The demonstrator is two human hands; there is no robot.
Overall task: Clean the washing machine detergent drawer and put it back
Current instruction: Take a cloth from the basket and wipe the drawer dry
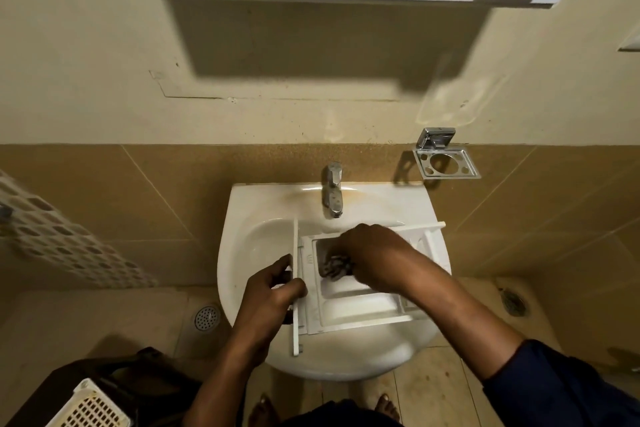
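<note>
Your right sleeve [568, 388], dark blue, and both bare forearms fill the bottom of the view, with your bare feet [384, 404] on the floor tiles partly cut off below them. Your left hand [273, 288] grips the detergent drawer [346, 314] by its flat front panel, fingers curled round one face and thumb on the other. The drawer lies across the bowl of the white sink [242, 253], panel to your left and on edge, open side up. Its far compartment holds a grey wad [336, 265], and your right hand [370, 253] is clenched down on that wad; the fingertips are tucked under the hand, so you cannot see exactly how they pinch it, nor tell whether the wad is a cloth or a scrubber. The near compartment shows plain white plastic. Your right forearm covers the drawer's right end, and only a corner of it pokes out past the sink's rim. Behind the bowl stands a metal tap [333, 189]; whether water runs from it is too hard to make out. On the wall to the right hangs a chrome holder [446, 163]. At the lower left a white lattice basket [90, 406] is cut off by the frame, its contents out of sight.
</note>
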